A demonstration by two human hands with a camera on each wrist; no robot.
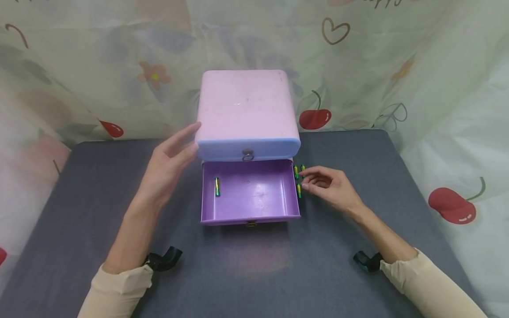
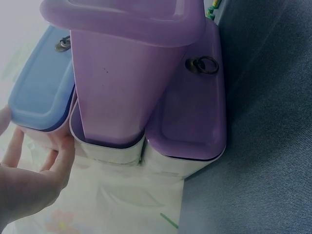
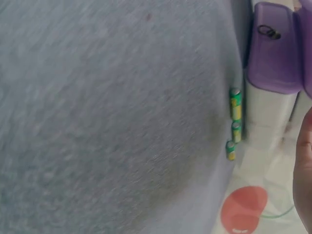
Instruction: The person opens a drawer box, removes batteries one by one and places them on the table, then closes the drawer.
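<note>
A small chest with a pink top [image 1: 246, 106] and stacked drawers stands at the back of the table. Its top drawer has a blue front [image 2: 41, 80]. The purple middle drawer [image 1: 258, 190] is pulled out, with one green-and-yellow battery [image 1: 217, 187] lying at its left. Below it, the darker purple bottom drawer [image 2: 190, 107] is pushed in. My left hand [image 1: 161, 174] rests its fingertips against the chest's upper left side, fingers extended. Three more batteries [image 3: 236, 105] stand on the table by the chest's right side. Beside them hovers my right hand [image 1: 332, 185], fingers loosely bent, nothing visible in its grasp.
The chest stands on a dark grey table [image 1: 246, 269]. A pale curtain [image 1: 246, 39] printed with cherries and flowers hangs right behind it and along both sides. Small ring pulls [image 1: 248, 155] stick out from the drawer fronts.
</note>
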